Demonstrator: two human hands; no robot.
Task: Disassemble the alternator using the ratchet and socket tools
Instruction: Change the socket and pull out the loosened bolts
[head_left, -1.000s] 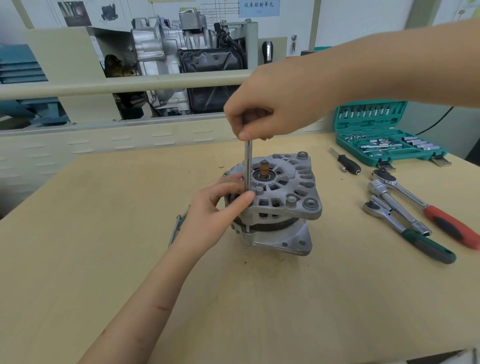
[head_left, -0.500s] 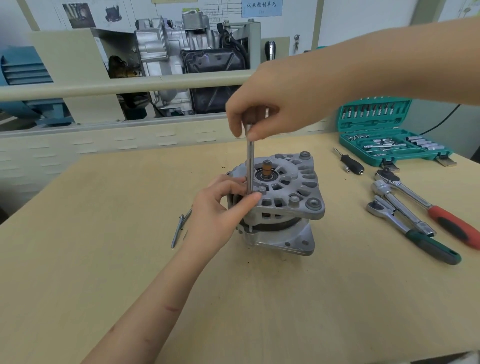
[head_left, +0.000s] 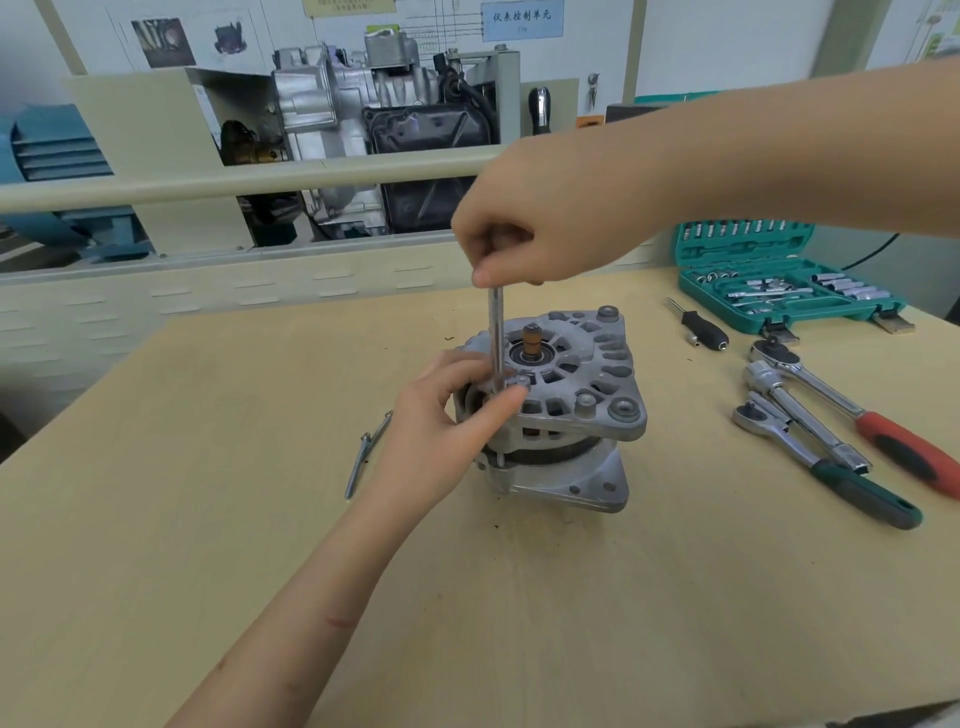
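Note:
The grey alternator (head_left: 582, 395) stands on the wooden table (head_left: 208, 519) with its shaft end pointing up. A long thin metal rod (head_left: 497, 332) stands upright in a hole at the housing's near-left edge. My right hand (head_left: 535, 223) pinches the rod's top end from above. My left hand (head_left: 441, 415) grips the alternator's left side, its thumb lying by the rod's foot. Three ratchets lie to the right: a red-handled one (head_left: 883, 431), a green-handled one (head_left: 857, 488) and a bare steel one (head_left: 800, 410).
Two long bolts (head_left: 363, 457) lie on the table just left of my left hand. An open green socket case (head_left: 779, 291) sits at the back right, with a small black-handled driver (head_left: 704, 330) in front of it. An engine display stands behind the table.
Both hands keep their places on the rod and the housing. Only my right fingers shift slightly on the rod's top, and the view moves a little.

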